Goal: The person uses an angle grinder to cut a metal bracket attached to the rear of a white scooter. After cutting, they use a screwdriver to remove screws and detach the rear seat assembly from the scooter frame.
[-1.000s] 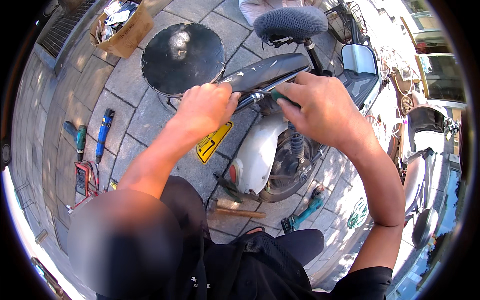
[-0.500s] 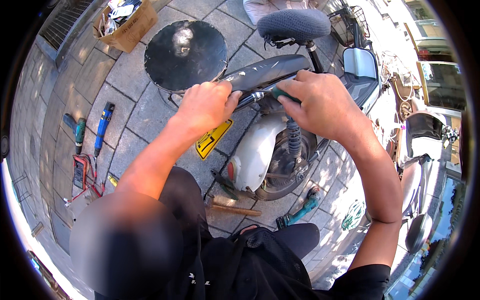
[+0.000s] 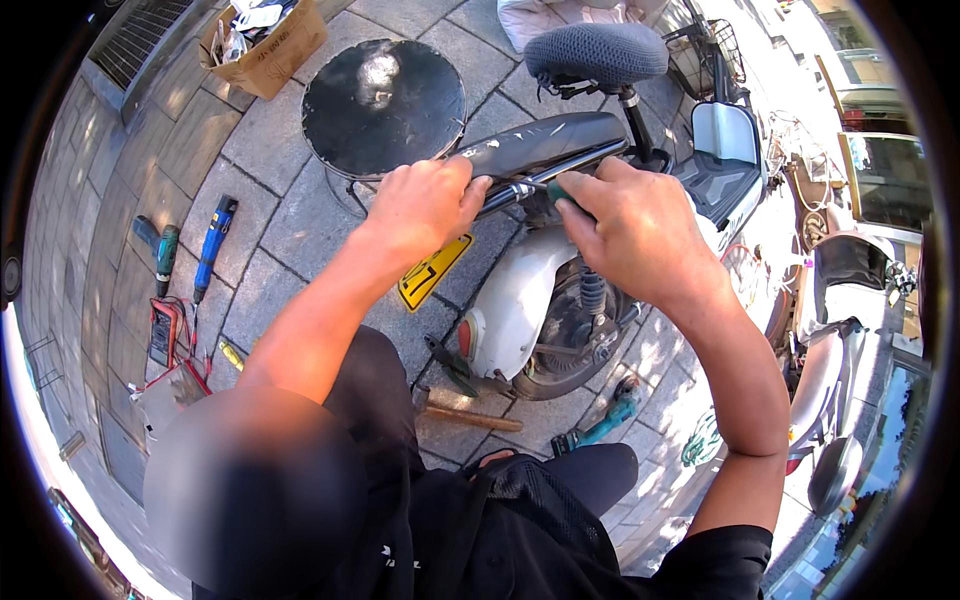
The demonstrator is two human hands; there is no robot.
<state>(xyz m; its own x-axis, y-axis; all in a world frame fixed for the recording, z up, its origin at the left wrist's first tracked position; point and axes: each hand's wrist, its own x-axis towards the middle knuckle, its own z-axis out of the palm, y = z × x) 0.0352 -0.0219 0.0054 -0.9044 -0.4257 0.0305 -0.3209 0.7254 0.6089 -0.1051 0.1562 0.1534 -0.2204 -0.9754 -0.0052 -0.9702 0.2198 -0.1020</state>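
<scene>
Our right hand [image 3: 645, 228] closes its fingers round a green-handled tool [image 3: 556, 190] beside the long black saddle [image 3: 545, 142]; our left hand [image 3: 422, 208] bends its fingers in at the saddle's rear, but we cannot tell what they grip. Under uneven pressure the tool could slip, jabbing our left hand.

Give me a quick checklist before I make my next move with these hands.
1. Right hand gripping the green-handled tool: ok.
2. Tool tip properly seated: cannot tell, hidden near the left hand.
3. Left hand's exact hold: cannot tell, its fingers curl by the scuffed, long black seat.
4. Loose tools picked up: not ok; a wooden-handled hammer and teal-and-black cordless power tool lie on grey stone paving.
5. White-and-black two-wheeler braced: cannot tell, no stand visible.
</scene>
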